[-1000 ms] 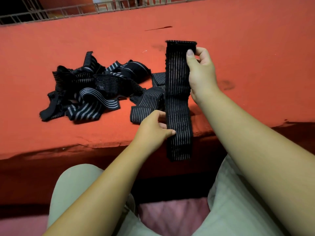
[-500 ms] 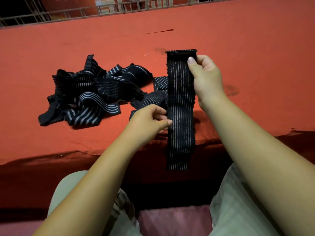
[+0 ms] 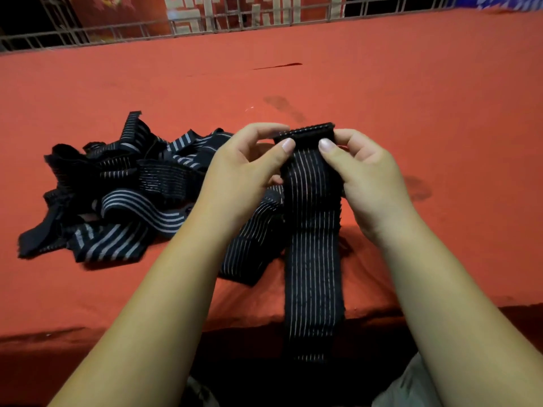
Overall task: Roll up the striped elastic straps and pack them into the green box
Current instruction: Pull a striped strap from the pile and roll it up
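A black elastic strap with thin pale stripes (image 3: 313,245) hangs straight down in front of me, past the table's front edge. My left hand (image 3: 244,174) pinches its top left corner between thumb and fingers. My right hand (image 3: 364,174) pinches the top right corner the same way. The top edge between my thumbs is folded over into a thick band. A heap of several more striped straps (image 3: 123,189) lies on the red table to the left of my hands. No green box is in view.
The table is covered with a red cloth (image 3: 411,98) bearing a few dark stains. A metal railing (image 3: 205,24) runs along its far edge. My knees in light trousers show below the front edge.
My left hand has risen from the strap's middle to its top left corner. My right hand has lowered the top end, and that end is now folded over.
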Demonstrator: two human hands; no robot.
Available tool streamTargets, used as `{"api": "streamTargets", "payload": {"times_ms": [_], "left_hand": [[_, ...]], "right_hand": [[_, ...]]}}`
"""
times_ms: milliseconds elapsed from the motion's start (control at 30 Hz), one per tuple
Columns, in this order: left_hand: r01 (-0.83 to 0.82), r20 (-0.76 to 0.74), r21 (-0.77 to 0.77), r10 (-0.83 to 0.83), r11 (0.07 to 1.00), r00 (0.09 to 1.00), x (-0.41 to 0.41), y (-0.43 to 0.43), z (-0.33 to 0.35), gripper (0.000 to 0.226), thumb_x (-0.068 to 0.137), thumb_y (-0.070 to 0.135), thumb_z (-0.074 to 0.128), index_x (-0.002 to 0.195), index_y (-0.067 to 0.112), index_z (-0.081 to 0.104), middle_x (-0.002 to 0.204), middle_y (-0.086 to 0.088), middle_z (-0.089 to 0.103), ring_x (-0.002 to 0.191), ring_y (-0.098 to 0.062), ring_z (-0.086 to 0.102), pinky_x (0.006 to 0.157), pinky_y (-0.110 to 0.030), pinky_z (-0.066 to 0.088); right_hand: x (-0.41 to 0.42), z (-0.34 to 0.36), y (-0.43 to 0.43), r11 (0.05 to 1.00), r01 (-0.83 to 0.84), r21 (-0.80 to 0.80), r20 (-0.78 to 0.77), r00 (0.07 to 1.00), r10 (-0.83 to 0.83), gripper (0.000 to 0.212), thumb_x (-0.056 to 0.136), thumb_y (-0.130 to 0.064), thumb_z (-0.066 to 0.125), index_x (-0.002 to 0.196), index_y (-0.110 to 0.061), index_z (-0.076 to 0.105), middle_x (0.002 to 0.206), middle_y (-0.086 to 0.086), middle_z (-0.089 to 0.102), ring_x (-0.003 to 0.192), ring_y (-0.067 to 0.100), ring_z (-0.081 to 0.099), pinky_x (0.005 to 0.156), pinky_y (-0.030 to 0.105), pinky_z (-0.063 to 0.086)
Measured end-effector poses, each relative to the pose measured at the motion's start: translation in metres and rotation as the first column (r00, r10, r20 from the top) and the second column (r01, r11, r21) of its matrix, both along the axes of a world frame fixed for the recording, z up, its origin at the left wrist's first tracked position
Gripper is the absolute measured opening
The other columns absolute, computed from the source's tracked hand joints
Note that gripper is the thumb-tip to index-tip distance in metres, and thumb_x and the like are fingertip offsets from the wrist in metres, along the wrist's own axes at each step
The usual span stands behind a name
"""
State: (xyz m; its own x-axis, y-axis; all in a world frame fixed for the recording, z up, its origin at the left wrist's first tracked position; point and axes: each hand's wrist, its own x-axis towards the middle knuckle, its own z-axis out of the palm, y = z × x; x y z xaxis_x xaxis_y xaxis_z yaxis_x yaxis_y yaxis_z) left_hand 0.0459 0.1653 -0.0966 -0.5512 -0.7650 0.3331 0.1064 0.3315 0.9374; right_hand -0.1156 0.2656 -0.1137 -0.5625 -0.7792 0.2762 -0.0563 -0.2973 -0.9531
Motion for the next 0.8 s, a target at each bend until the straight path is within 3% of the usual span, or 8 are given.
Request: {"api": "streamTargets", "payload": {"times_ms": [133, 267, 367, 533, 700, 800], "left_hand": [[0.003, -0.05, 0.014, -0.002, 1.0, 0.999, -0.013, -0.008, -0.018, 0.016, 0.104, 0.019, 0.071, 0.119, 0.023, 0.077, 0.102, -0.004, 0.081, 0.094, -0.016, 0.075, 0.08, -0.037, 0.061], [0.026, -0.054, 0.086, -0.021, 0.996, 0.998, -0.024, -0.017, -0.027, 0.021, 0.105, 0.018, 0.069, 0.125, 0.019, 0.076, 0.102, 0.0, 0.079, 0.091, -0.012, 0.075, 0.074, -0.025, 0.057], [0.081, -0.068, 0.131, -0.073, 0.988, 0.995, -0.028, -0.022, -0.032, 0.021, 0.106, 0.021, 0.067, 0.125, 0.017, 0.077, 0.107, -0.006, 0.08, 0.097, -0.02, 0.076, 0.083, -0.036, 0.061], [0.085, -0.038, 0.107, -0.081, 0.991, 0.996, -0.028, -0.027, -0.036, 0.016, 0.104, 0.017, 0.07, 0.117, 0.017, 0.08, 0.101, -0.01, 0.08, 0.092, -0.023, 0.075, 0.081, -0.037, 0.059], [0.033, -0.023, 0.042, -0.032, 0.999, 0.999, -0.025, -0.028, -0.034, 0.016, 0.099, 0.008, 0.074, 0.111, 0.016, 0.083, 0.093, -0.001, 0.081, 0.088, -0.013, 0.075, 0.078, -0.026, 0.056], [0.051, -0.025, 0.025, -0.051, 0.998, 0.998, -0.023, -0.026, -0.033, 0.02, 0.097, 0.002, 0.075, 0.111, 0.013, 0.083, 0.106, -0.005, 0.083, 0.105, -0.022, 0.078, 0.094, -0.034, 0.06]], "right_hand": [[-0.021, -0.009, -0.011, 0.999, -0.02, 0.034, -0.143, 0.989, 0.025, 0.011, 0.104, -0.016, 0.068, 0.106, -0.022, 0.077, 0.091, -0.003, 0.077, 0.084, 0.01, 0.068, 0.076, 0.033, 0.054], [-0.037, -0.014, -0.018, 1.0, -0.014, 0.017, -0.238, 0.971, 0.018, 0.023, 0.102, -0.008, 0.068, 0.113, -0.028, 0.075, 0.081, -0.001, 0.066, 0.075, 0.012, 0.058, 0.066, 0.03, 0.049], [-0.041, -0.021, -0.02, 1.0, -0.015, 0.02, -0.232, 0.973, 0.019, 0.026, 0.101, -0.004, 0.065, 0.115, -0.024, 0.075, 0.081, 0.004, 0.065, 0.074, 0.017, 0.057, 0.065, 0.034, 0.047], [-0.044, -0.03, -0.025, 0.998, -0.01, 0.066, -0.246, 0.969, 0.026, 0.022, 0.1, -0.006, 0.064, 0.109, -0.023, 0.075, 0.083, 0.011, 0.067, 0.074, 0.021, 0.058, 0.069, 0.042, 0.049], [-0.044, -0.025, -0.021, 0.995, -0.072, 0.068, -0.252, 0.964, 0.087, 0.017, 0.1, -0.015, 0.075, 0.116, -0.018, 0.073, 0.093, -0.007, 0.073, 0.082, 0.008, 0.063, 0.071, 0.026, 0.05], [-0.044, -0.025, -0.021, 0.996, -0.033, 0.078, -0.229, 0.972, 0.05, 0.015, 0.103, -0.022, 0.072, 0.116, -0.017, 0.077, 0.093, -0.005, 0.075, 0.079, 0.008, 0.063, 0.068, 0.029, 0.052]]}}
